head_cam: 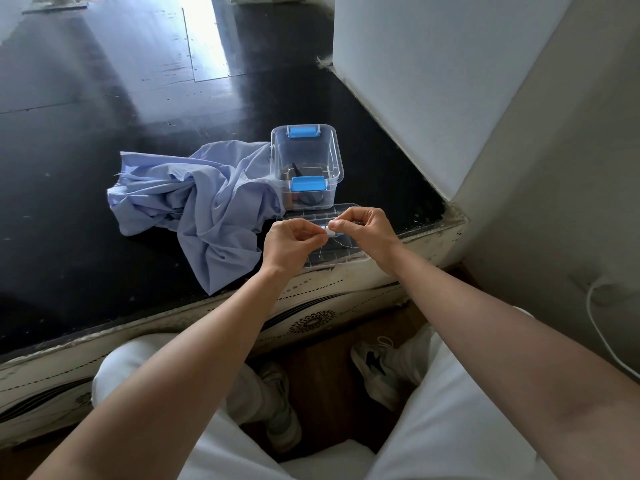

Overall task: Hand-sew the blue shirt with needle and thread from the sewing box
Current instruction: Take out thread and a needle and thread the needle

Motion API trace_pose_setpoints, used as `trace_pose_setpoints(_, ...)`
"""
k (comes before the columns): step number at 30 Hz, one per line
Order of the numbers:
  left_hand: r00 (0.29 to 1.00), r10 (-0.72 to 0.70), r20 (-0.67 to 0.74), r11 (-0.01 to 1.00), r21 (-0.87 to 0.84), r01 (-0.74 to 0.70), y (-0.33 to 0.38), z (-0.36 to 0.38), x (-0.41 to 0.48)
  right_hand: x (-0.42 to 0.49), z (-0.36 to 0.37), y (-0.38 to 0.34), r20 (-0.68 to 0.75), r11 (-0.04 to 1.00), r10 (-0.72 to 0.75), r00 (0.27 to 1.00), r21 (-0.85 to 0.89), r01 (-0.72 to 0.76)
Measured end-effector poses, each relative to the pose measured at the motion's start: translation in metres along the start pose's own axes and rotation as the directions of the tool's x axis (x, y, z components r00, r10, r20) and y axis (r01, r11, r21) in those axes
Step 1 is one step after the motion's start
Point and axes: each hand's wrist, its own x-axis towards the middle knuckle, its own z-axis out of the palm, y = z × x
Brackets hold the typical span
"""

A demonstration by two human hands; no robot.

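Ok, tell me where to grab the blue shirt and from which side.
Probably best to pinch the blue shirt at its pointed near corner, lying by the table's front edge. Come from the near side with the left hand: that flap lies free, while the folds on its right bunch against the sewing box. Free it from the thread spool first; the right hand holds that too.

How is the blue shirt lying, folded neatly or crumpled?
Crumpled: the blue shirt lies in a loose, wrinkled heap on the black surface, beside the clear sewing box.
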Motion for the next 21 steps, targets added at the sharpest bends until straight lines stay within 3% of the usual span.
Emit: trace_pose_setpoints(21,1.0,0.018,0.014,1.0,0.016,-0.019,0.0004,-0.0002,0.0017,0.0033,-0.0019,0.002,0.003,1.0,-0.018,1.0,0.001,0.018)
